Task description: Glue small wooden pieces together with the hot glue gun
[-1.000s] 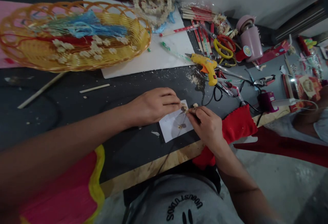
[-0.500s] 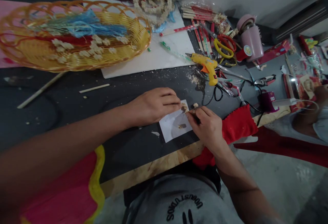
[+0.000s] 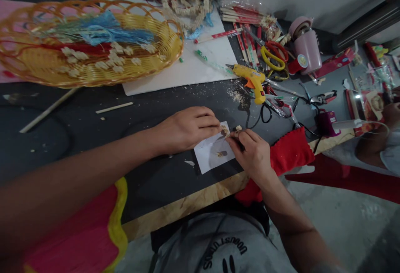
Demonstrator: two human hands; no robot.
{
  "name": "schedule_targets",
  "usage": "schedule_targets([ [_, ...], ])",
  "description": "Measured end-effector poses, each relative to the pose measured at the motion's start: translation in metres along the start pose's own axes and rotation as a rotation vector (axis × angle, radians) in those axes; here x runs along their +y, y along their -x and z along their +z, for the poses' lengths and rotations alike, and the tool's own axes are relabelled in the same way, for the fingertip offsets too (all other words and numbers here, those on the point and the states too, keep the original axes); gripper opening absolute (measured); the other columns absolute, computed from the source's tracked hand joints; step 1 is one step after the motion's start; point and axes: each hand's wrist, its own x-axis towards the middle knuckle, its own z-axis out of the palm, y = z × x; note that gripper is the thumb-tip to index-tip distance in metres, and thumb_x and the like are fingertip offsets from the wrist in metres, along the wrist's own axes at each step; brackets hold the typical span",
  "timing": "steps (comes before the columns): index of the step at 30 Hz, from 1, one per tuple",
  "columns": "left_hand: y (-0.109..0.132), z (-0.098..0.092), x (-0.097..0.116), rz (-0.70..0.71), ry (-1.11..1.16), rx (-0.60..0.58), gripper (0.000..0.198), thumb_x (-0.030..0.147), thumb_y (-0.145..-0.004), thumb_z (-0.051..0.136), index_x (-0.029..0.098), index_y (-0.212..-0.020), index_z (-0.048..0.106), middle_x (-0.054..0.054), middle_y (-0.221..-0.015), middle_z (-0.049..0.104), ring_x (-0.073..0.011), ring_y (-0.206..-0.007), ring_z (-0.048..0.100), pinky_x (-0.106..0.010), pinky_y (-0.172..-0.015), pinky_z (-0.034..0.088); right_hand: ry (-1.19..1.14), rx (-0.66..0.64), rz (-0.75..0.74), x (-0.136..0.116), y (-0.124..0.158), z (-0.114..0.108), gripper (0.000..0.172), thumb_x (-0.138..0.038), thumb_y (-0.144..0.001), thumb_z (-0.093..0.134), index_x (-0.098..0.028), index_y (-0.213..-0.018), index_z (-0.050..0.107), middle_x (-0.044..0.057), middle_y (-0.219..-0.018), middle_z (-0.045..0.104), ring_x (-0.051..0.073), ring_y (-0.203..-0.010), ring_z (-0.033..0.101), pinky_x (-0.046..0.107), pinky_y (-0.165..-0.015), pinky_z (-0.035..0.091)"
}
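Observation:
A small white sheet (image 3: 209,156) lies on the dark table under both hands. My left hand (image 3: 192,129) comes in from the left, its fingers together at a small pale beige piece (image 3: 224,130) over the sheet's upper edge. On the right, my right hand (image 3: 251,152) has thumb and index finger pinched by the same piece; what lies between these fingertips is too small to make out. Another beige bit (image 3: 238,127) sits just above the right fingers. A brownish-yellow piece (image 3: 221,154) rests on the sheet between the hands.
A yellow basket (image 3: 168,52) with blue tassels stands at upper left. Behind the hands are a yellow glue gun (image 3: 254,82), yellow-handled scissors (image 3: 272,60), a beaded string (image 3: 200,2) and a pink bottle (image 3: 308,50). Another person's arm (image 3: 390,119) shows at far right.
My hands stay almost in place, with only a tiny shift of the right fingers. At far right the other person's hand has moved slightly.

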Motion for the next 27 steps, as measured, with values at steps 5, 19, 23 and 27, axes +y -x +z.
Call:
schedule_targets([
  [5,0.0008,0.0008,-0.0008,-0.016,0.021,-0.027,0.028,0.016,-0.099,0.045,0.014,-0.110,0.070,-0.010,-0.110,0.073,-0.0227,-0.105,0.064,-0.037,-0.092,0.056,0.067,0.025,-0.002,0.0002,-0.0005,0.0009,0.025,-0.036,-0.098,0.058,-0.020,-0.079,0.064,0.003,-0.076,0.069,0.016,-0.074,0.066,0.025,-0.068,0.048],
  [19,-0.0014,-0.0038,0.0011,-0.003,-0.026,-0.033,0.029,0.015,-0.099,0.043,0.013,-0.110,0.070,-0.009,-0.110,0.074,-0.0213,-0.103,0.064,-0.035,-0.093,0.055,0.114,0.021,-0.041,0.0023,-0.0008,0.0016,0.029,-0.042,-0.097,0.059,-0.020,-0.078,0.064,0.004,-0.077,0.071,0.016,-0.073,0.066,0.026,-0.068,0.047],
  [23,-0.0016,-0.0027,0.0011,-0.009,-0.015,-0.020,0.029,0.015,-0.099,0.043,0.013,-0.109,0.070,-0.009,-0.109,0.074,-0.0213,-0.103,0.064,-0.034,-0.093,0.055,0.069,0.031,-0.048,0.0016,0.0008,-0.0006,0.024,-0.040,-0.096,0.061,-0.020,-0.083,0.065,0.004,-0.080,0.072,0.017,-0.077,0.068,0.026,-0.071,0.050],
  [27,-0.0004,-0.0007,0.0000,-0.006,-0.001,-0.005,0.029,0.015,-0.099,0.043,0.014,-0.110,0.070,-0.009,-0.109,0.074,-0.0214,-0.103,0.064,-0.034,-0.091,0.055,0.059,0.029,-0.035,-0.0001,0.0000,-0.0010,0.017,-0.031,-0.096,0.060,-0.021,-0.083,0.066,0.004,-0.080,0.073,0.017,-0.077,0.069,0.026,-0.072,0.051],
])
